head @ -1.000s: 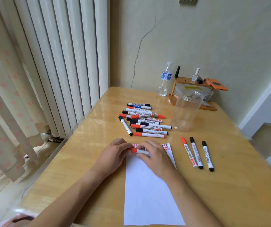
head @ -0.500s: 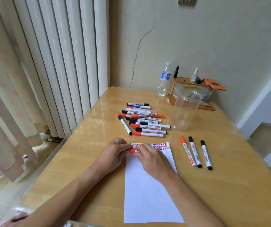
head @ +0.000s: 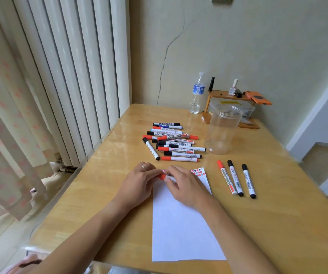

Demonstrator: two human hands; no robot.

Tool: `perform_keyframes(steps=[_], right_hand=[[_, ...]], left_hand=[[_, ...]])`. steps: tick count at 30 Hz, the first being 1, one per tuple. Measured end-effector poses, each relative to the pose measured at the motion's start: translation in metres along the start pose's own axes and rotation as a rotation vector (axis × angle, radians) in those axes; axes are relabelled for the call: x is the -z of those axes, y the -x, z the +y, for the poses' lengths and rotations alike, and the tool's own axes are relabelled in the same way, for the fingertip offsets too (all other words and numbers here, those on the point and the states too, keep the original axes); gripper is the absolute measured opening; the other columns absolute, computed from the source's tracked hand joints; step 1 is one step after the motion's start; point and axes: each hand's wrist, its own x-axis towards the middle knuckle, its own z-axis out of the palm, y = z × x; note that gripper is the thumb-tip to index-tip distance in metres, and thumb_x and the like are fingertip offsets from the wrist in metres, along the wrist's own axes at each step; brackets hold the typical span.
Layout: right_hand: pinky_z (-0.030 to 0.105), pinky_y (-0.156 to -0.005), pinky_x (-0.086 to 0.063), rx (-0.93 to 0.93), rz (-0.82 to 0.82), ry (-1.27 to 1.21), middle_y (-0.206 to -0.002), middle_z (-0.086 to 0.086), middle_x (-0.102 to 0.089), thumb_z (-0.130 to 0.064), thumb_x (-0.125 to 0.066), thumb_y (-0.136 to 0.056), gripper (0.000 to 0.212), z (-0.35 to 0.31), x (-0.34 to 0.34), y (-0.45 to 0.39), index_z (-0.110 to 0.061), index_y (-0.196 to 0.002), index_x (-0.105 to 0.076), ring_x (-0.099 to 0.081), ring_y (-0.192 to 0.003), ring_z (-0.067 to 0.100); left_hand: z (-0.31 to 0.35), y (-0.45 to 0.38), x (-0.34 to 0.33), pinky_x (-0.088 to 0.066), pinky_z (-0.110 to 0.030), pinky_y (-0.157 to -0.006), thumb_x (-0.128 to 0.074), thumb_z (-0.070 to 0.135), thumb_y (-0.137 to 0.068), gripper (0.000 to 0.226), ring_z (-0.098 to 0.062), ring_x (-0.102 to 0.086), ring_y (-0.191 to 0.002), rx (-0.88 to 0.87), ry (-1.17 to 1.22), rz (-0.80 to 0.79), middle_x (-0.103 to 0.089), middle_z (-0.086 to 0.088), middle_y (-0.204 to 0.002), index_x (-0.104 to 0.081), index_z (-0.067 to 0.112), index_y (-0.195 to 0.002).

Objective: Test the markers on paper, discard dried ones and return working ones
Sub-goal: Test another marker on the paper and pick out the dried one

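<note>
I have a red marker [head: 164, 177] held between both hands at the top edge of the paper [head: 181, 220], just above the bench [head: 268, 224]. Its long axis runs left to right, almost level across my view. My left hand [head: 139, 182] has its fingers curled round the red cap end, and my right hand [head: 185, 184] has its fingers pinched on the white barrel, which is mostly hidden under them. The two hands nearly touch, so only a short piece of the cap and barrel shows between them.

I judge this to be a cap coming off or going on; I cannot tell which. Either way, the move runs along that left-to-right axis, hands pulling apart or pushing together in line with the barrel.

The untested pile of markers [head: 174, 143] lies beyond my hands, nearer the left. Three markers [head: 236, 178] lie side by side to the right of the paper, within easier reach of my right hand, with the clear jar [head: 221, 131] behind them.
</note>
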Motion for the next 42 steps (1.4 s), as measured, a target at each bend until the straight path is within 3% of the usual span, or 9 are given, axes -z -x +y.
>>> perform_keyframes(steps=[7,10,13,16,20,26,29,35,42], right_hand=[[0.039,-0.073,-0.047,-0.273,0.115,0.250,-0.109,0.005,-0.065,-0.022,-0.054,-0.098,0.014,-0.005,0.029,0.010,-0.013,-0.107,-0.059,-0.062,-0.098,0.033],[0.041,-0.073,-0.048,-0.391,0.213,0.286,-0.111,0.007,-0.065,-0.022,-0.055,-0.096,0.015,0.005,0.046,0.043,-0.014,-0.107,-0.061,-0.062,-0.105,0.036],[0.044,-0.083,-0.052,-0.571,0.359,0.322,-0.127,0.012,-0.065,-0.020,-0.056,-0.097,0.031,0.012,0.064,0.086,-0.011,-0.125,-0.065,-0.061,-0.121,0.037],[0.042,-0.075,-0.049,-0.747,0.465,0.393,-0.107,0.014,-0.066,-0.021,-0.058,-0.095,0.021,0.018,0.084,0.138,-0.009,-0.111,-0.065,-0.065,-0.101,0.040],[0.040,-0.074,-0.046,-0.885,0.574,0.516,-0.093,0.011,-0.066,-0.023,-0.059,-0.093,0.016,0.024,0.114,0.217,-0.009,-0.100,-0.065,-0.065,-0.086,0.034],[0.035,-0.063,-0.047,-1.185,0.689,0.551,-0.090,0.010,-0.066,-0.025,-0.060,-0.096,0.020,0.026,0.136,0.359,-0.009,-0.108,-0.063,-0.064,-0.078,0.029],[0.037,-0.065,-0.048,-1.334,0.602,0.503,-0.092,0.014,-0.070,-0.023,-0.059,-0.094,0.013,0.027,0.111,0.419,-0.011,-0.091,-0.054,-0.067,-0.081,0.035],[0.038,-0.077,-0.056,-1.559,0.352,0.274,-0.107,0.013,-0.072,-0.028,-0.059,-0.100,0.021,0.037,0.043,0.477,-0.011,-0.112,-0.059,-0.071,-0.099,0.034],[0.038,-0.081,-0.058,-1.606,0.249,0.147,-0.109,0.009,-0.070,-0.024,-0.064,-0.095,0.021,0.044,0.010,0.488,-0.013,-0.112,-0.061,-0.070,-0.101,0.030]], left_hand=[[-0.003,-0.007,-0.001,-0.042,-0.043,-0.107,-0.042,0.052,-0.098,0.057,-0.020,-0.050,-0.131,0.122,-0.135,-0.111,-0.055,0.003,-0.142,-0.043,0.034,-0.153],[0.019,-0.015,-0.006,-0.026,-0.040,-0.115,-0.035,0.060,-0.093,0.060,-0.020,-0.043,-0.140,0.068,-0.195,-0.218,-0.055,0.004,-0.145,-0.054,0.034,-0.144],[0.066,-0.027,-0.024,-0.028,-0.040,-0.115,-0.034,0.059,-0.089,0.061,-0.020,-0.045,-0.140,-0.034,-0.122,-0.352,-0.057,0.003,-0.144,-0.065,0.030,-0.133],[0.127,-0.032,-0.057,-0.037,-0.037,-0.115,-0.047,0.048,-0.094,0.049,-0.019,-0.048,-0.138,-0.197,0.020,-0.476,-0.056,0.001,-0.147,-0.065,0.027,-0.134],[0.203,-0.031,-0.109,-0.021,-0.028,-0.120,-0.051,0.047,-0.099,0.058,-0.021,-0.033,-0.150,-0.285,0.107,-0.646,-0.034,-0.005,-0.164,-0.046,0.026,-0.152],[0.264,-0.015,-0.158,0.004,-0.055,-0.123,-0.027,0.054,-0.107,0.053,-0.012,-0.002,-0.157,-0.325,0.011,-0.790,-0.012,0.008,-0.170,-0.025,0.042,-0.159],[0.257,-0.013,-0.159,0.004,-0.051,-0.123,-0.017,0.062,-0.101,0.059,-0.008,-0.002,-0.157,-0.340,-0.019,-0.766,-0.013,0.011,-0.170,-0.022,0.046,-0.158],[0.259,-0.015,-0.153,0.002,-0.049,-0.123,-0.010,0.067,-0.092,0.071,-0.009,-0.005,-0.156,-0.332,-0.031,-0.771,-0.016,0.011,-0.169,-0.024,0.046,-0.158],[0.263,-0.010,-0.152,0.002,-0.049,-0.125,-0.022,0.054,-0.108,0.052,-0.009,-0.003,-0.157,-0.308,-0.062,-0.774,-0.014,0.011,-0.170,-0.022,0.046,-0.159]])
